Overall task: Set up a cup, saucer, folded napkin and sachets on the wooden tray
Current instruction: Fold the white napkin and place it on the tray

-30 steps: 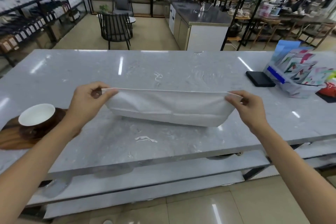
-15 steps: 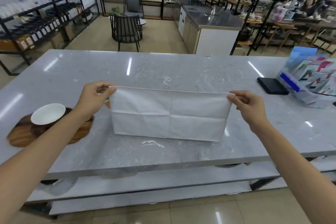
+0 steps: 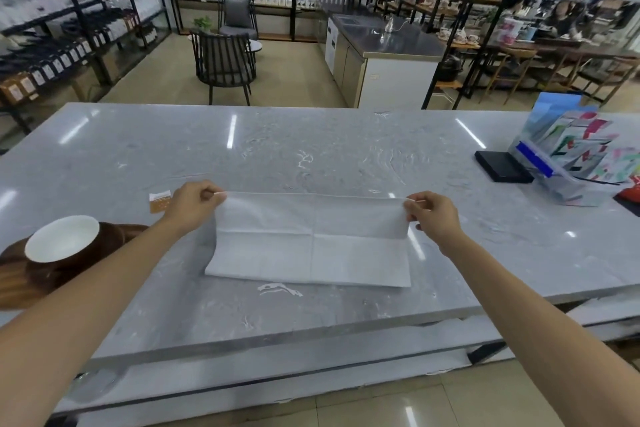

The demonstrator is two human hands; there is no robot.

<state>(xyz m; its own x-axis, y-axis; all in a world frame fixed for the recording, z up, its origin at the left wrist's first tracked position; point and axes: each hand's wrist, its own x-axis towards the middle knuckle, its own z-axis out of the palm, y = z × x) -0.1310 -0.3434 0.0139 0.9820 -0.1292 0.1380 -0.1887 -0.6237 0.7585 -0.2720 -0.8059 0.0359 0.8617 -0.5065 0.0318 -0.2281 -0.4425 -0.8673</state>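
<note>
my left hand point(image 3: 194, 206) and right hand point(image 3: 433, 215) each pinch a top corner of the white napkin point(image 3: 311, 243), its lower half lying flat mid-counter point(image 3: 311, 156) near the front edge (saucer point(image 3: 62, 237) on the wooden tray point(image 3: 20, 282) at the left edge, a sachet point(image 3: 160, 200) just beyond).

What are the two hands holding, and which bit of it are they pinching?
Both hold the white napkin. The left hand pinches its far left corner, the right hand its far right corner; the near part lies on the grey table.
</note>
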